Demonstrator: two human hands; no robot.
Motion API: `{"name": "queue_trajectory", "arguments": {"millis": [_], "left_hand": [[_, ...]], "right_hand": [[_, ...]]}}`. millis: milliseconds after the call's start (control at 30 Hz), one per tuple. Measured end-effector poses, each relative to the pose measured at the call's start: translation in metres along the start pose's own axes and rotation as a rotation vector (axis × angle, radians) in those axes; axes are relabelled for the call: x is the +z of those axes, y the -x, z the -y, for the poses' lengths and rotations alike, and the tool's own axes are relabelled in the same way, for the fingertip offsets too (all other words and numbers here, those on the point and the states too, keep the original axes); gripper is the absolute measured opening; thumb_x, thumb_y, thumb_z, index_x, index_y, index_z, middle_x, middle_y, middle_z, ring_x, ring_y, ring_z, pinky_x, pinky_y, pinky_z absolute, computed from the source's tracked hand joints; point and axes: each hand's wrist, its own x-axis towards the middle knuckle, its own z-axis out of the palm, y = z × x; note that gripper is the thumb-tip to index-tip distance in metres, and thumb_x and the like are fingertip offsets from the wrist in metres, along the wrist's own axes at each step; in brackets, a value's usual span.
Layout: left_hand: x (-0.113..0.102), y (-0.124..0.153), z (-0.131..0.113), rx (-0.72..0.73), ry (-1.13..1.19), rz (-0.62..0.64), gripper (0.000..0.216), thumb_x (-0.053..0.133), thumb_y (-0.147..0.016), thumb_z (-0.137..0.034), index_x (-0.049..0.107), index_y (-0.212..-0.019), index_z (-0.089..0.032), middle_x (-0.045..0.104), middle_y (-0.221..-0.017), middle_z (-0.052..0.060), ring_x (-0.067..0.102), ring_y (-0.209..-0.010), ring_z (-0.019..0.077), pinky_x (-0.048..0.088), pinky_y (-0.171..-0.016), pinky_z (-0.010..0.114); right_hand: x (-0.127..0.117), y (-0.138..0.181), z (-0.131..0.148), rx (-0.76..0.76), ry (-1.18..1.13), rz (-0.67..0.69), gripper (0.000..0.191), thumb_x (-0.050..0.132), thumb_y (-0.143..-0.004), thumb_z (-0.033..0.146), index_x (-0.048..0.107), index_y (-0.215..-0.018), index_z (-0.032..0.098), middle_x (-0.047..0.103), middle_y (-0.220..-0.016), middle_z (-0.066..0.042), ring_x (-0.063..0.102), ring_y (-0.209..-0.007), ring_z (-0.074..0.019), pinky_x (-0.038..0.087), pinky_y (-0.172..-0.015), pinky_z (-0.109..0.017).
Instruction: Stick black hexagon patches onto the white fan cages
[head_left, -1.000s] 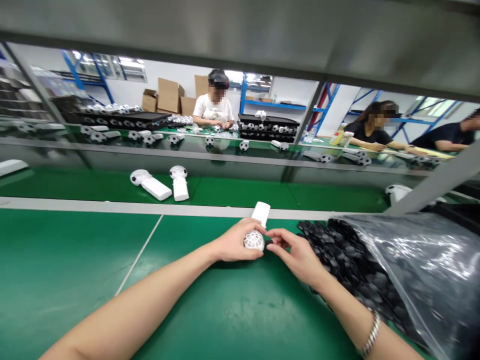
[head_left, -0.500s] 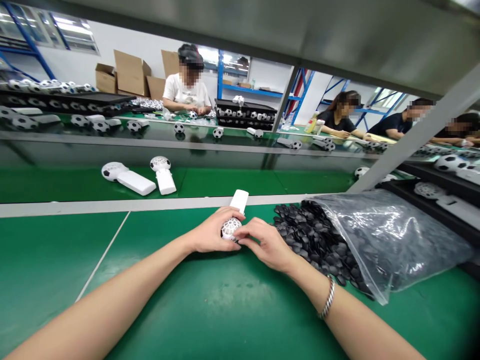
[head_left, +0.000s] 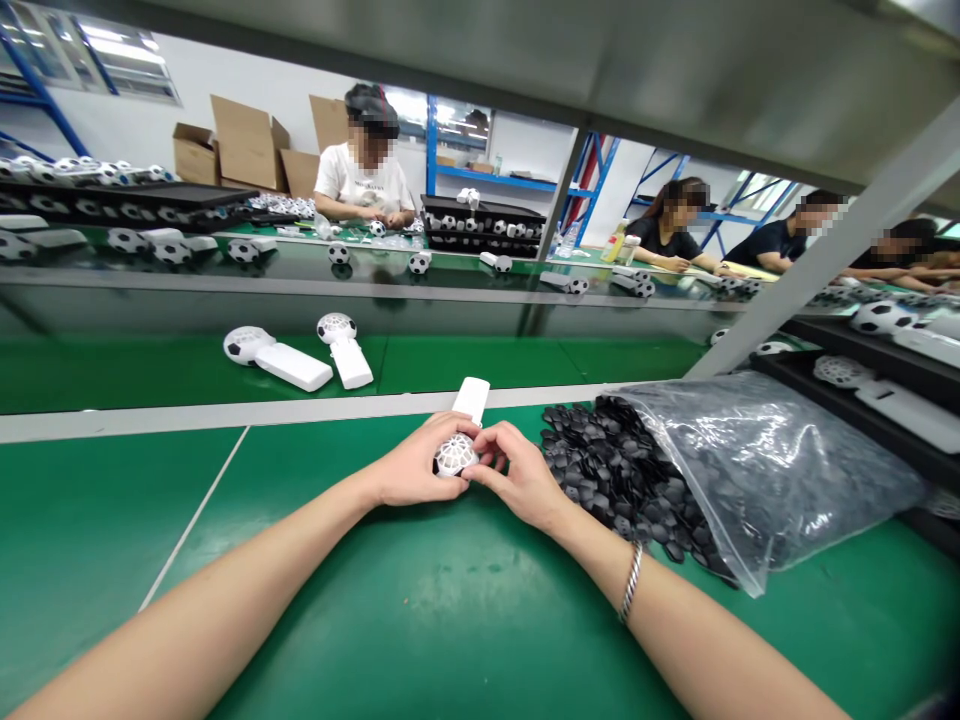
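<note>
A white handheld fan (head_left: 459,440) with a round football-like grille lies on the green mat (head_left: 420,610), its handle pointing away from me. My left hand (head_left: 411,468) is wrapped round the fan's head from the left. My right hand (head_left: 517,478) has its fingers curled and pinched against the right side of the head; whether a small part sits between them is hidden. Just right of my hands lies a heap of small black pieces (head_left: 607,465) spilling out of a clear plastic bag (head_left: 757,465).
Two finished fans (head_left: 277,357) (head_left: 345,347) lie on the green conveyor behind a grey rail. Black trays with more fans (head_left: 877,385) stand at the right behind a slanted metal post (head_left: 810,270). Several other people sit at the far bench among cardboard boxes.
My right hand came in from the bag side and closed its fingertips on the fan's head. The left hand kept hold of the fan. My view swung to the right and steadied.
</note>
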Motion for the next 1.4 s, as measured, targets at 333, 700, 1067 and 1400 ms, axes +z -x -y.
{"name": "queue_trajectory", "arguments": {"millis": [333,700,1067,1400], "left_hand": [[-0.001,0.000,0.001,0.001,0.002,0.004,0.048,0.057,-0.068,-0.014,0.043,-0.112,-0.024,0.042,-0.121,0.004,0.042,-0.112,0.0203,0.031,-0.099,0.035],[0.005,0.002,0.006,-0.066,-0.055,-0.065,0.049,0.063,-0.068,-0.030,0.044,-0.112,-0.025,0.037,-0.123,0.006,0.031,-0.122,0.0261,0.025,-0.104,0.043],[0.003,-0.004,0.002,-0.345,-0.118,-0.168,0.056,0.072,-0.053,-0.046,0.054,-0.101,-0.022,0.037,-0.101,0.003,0.047,-0.099,0.0232,0.036,-0.096,0.040],[-0.017,-0.004,0.006,-0.255,-0.033,0.024,0.054,0.072,-0.057,-0.039,0.058,-0.107,-0.025,0.046,-0.095,0.002,0.052,-0.090,0.0213,0.041,-0.084,0.034]], "right_hand": [[0.004,-0.001,0.000,0.062,0.040,-0.035,0.022,0.063,-0.074,0.033,0.048,-0.084,0.021,0.048,-0.084,0.001,0.050,-0.065,-0.0093,0.040,-0.060,-0.023],[-0.028,-0.011,-0.003,0.135,0.127,-0.047,0.016,0.058,-0.077,0.032,0.052,-0.075,0.018,0.054,-0.072,0.002,0.050,-0.063,-0.0097,0.041,-0.059,-0.022],[-0.070,-0.005,-0.001,0.384,0.560,0.516,0.027,0.076,-0.052,0.025,0.060,-0.073,0.021,0.060,-0.071,0.002,0.053,-0.062,-0.0125,0.033,-0.049,-0.020],[-0.068,-0.006,-0.002,0.338,0.488,0.566,0.023,0.074,-0.057,0.026,0.061,-0.075,0.020,0.059,-0.073,0.002,0.053,-0.064,-0.0111,0.034,-0.050,-0.018]]}}
